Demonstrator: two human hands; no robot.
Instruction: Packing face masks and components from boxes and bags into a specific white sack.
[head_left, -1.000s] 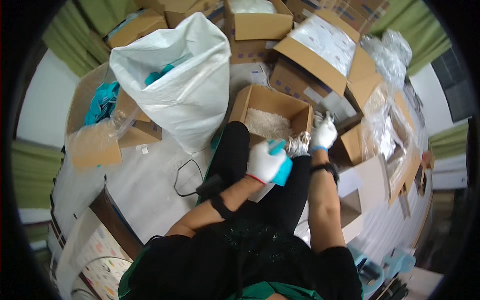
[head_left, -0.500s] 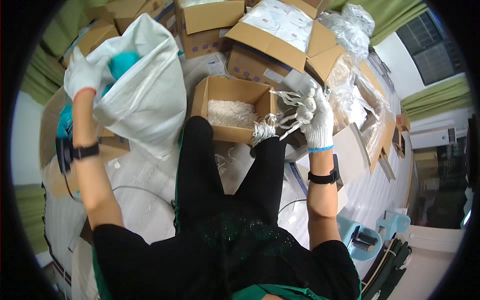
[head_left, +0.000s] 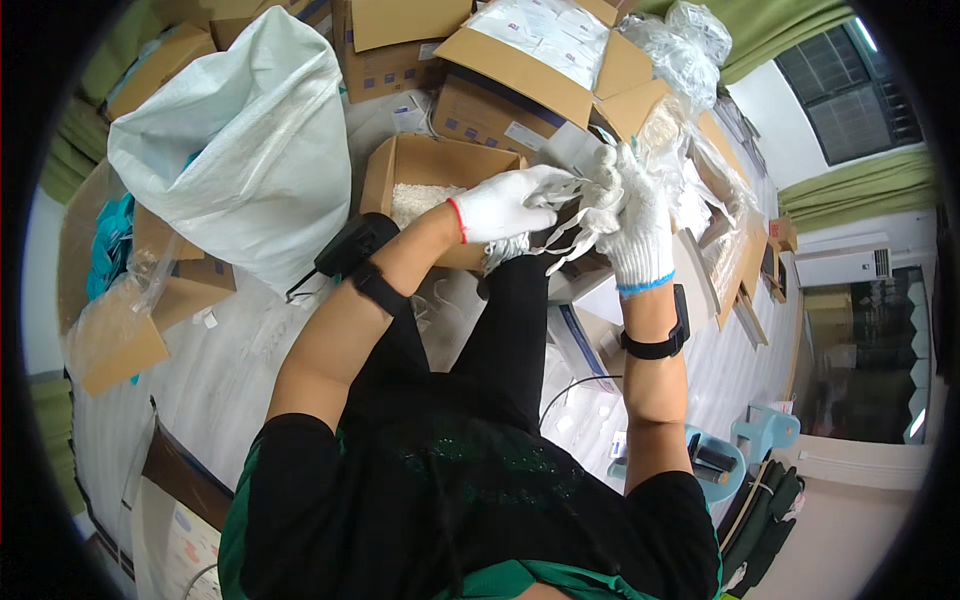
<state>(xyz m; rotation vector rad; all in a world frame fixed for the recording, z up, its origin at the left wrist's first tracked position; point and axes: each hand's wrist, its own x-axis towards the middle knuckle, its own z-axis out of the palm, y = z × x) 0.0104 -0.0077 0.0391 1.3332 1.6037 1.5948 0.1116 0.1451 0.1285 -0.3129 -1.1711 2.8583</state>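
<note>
Both my hands wear white knit gloves. My right hand [head_left: 638, 215] is raised and closed around a bundle of white strings or strips [head_left: 575, 232] that dangle from it. My left hand [head_left: 505, 203] reaches across and pinches the same bundle near its strands. Just beyond my hands sits an open cardboard box [head_left: 385, 170] holding white material in clear plastic. My black-trousered legs stretch out under the hands toward that box.
A large white woven sack [head_left: 240, 150] stands at the left. Several open cardboard boxes [head_left: 520, 70] with clear plastic bags [head_left: 685, 50] crowd the far side and right. A box with teal items [head_left: 105, 260] lies far left. A blue stool [head_left: 745, 450] is at the lower right.
My left hand has swung from the white sack at the far left over to the string bundle in my right hand. The teal item it held a second ago is gone.
</note>
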